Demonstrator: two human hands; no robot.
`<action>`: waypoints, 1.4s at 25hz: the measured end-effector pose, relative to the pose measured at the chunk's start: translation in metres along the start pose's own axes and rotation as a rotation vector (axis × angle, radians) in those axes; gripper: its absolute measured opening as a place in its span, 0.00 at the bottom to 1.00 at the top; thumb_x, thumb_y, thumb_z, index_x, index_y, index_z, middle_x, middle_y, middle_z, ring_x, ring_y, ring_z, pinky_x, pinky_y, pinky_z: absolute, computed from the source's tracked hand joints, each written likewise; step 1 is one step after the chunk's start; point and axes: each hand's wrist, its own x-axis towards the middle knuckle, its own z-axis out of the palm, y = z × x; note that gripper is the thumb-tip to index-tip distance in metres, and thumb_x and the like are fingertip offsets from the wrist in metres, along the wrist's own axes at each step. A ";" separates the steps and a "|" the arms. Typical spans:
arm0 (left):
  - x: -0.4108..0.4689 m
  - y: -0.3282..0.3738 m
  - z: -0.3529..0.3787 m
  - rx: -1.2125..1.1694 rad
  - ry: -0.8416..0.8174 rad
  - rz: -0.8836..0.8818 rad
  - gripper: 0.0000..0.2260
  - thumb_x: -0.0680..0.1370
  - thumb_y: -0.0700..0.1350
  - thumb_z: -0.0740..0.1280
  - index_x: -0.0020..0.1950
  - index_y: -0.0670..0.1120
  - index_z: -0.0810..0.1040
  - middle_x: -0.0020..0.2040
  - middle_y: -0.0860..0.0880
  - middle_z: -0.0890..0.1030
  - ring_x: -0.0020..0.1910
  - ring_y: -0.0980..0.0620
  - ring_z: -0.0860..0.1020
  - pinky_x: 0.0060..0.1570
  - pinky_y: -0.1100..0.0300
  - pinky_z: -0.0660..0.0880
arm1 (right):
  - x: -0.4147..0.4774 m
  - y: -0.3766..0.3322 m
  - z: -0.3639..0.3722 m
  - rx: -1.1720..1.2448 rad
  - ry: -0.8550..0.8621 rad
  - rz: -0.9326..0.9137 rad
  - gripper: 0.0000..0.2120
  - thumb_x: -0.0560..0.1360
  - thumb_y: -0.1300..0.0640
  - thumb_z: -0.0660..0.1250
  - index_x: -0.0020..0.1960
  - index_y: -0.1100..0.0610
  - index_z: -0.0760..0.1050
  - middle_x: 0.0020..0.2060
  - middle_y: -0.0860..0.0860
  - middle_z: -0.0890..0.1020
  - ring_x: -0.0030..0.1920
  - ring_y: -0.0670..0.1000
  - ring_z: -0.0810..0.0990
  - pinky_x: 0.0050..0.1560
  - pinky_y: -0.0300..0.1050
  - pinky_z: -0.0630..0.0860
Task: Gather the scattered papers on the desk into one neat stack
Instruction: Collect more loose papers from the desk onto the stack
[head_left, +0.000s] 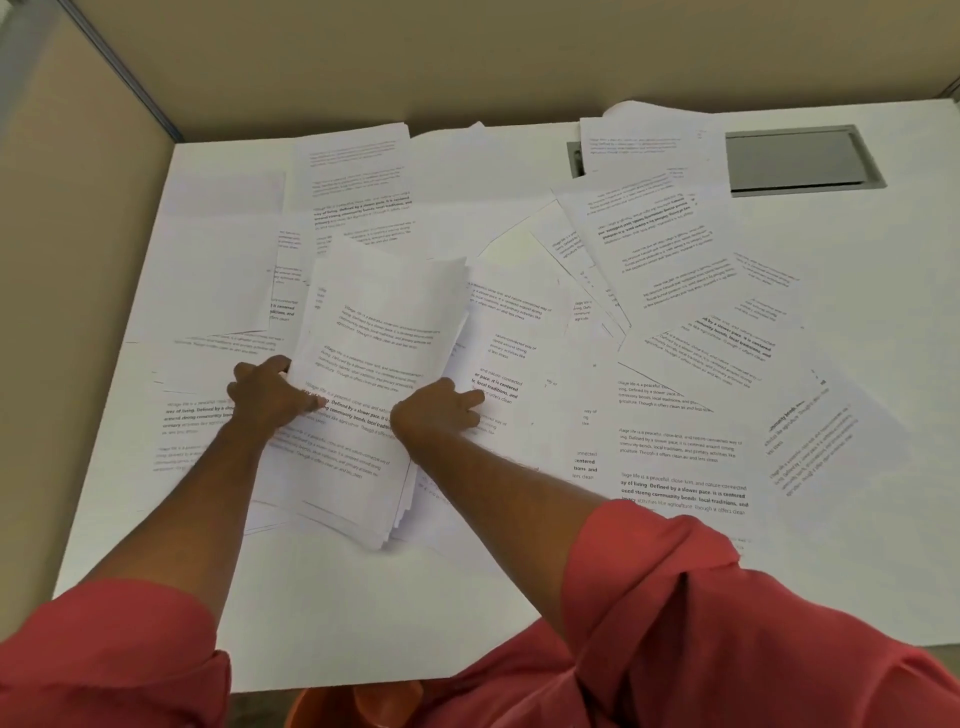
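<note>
Both hands hold a part-gathered bundle (374, 353) of printed sheets at the middle of the white desk (872, 291). The left hand (270, 392) grips its left edge, fingers curled onto the top sheet. The right hand (441, 410) clasps the right edge with bent fingers, 1 finger poking out over the sheets beside it. The bundle's long axis runs away from the person; its far end is lifted and bowed, and its near corners are fanned and uneven, so it is not yet squared.

The loose sheets (675, 322) lie mostly to the right of the grip, spread at all angles towards the grey cable hatch (805, 158). Fewer lie to the left and beyond the bundle. The right hand is therefore nearer the bulk of what remains — in my judgement it should let go and sweep those in while the left hand pins the bundle. By my reckoning, well under half is gathered.
</note>
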 end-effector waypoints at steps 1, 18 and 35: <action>0.001 -0.001 -0.001 0.003 -0.013 0.008 0.33 0.66 0.48 0.80 0.66 0.42 0.72 0.67 0.36 0.65 0.67 0.35 0.65 0.67 0.45 0.65 | 0.001 0.000 0.001 0.042 -0.010 0.019 0.21 0.72 0.59 0.70 0.62 0.57 0.66 0.66 0.59 0.59 0.57 0.55 0.71 0.63 0.46 0.72; -0.011 0.002 0.020 -0.030 -0.034 0.151 0.36 0.64 0.49 0.80 0.67 0.38 0.71 0.63 0.36 0.70 0.61 0.37 0.73 0.61 0.44 0.72 | 0.002 0.015 -0.015 0.358 0.007 -0.051 0.22 0.72 0.61 0.67 0.62 0.54 0.63 0.55 0.53 0.79 0.53 0.57 0.79 0.62 0.59 0.72; -0.048 0.096 0.060 0.074 -0.035 0.306 0.39 0.66 0.53 0.79 0.72 0.43 0.68 0.70 0.41 0.67 0.69 0.41 0.65 0.67 0.47 0.65 | 0.036 0.065 -0.081 0.064 0.145 0.220 0.29 0.68 0.56 0.69 0.66 0.53 0.63 0.65 0.60 0.60 0.63 0.60 0.65 0.63 0.52 0.71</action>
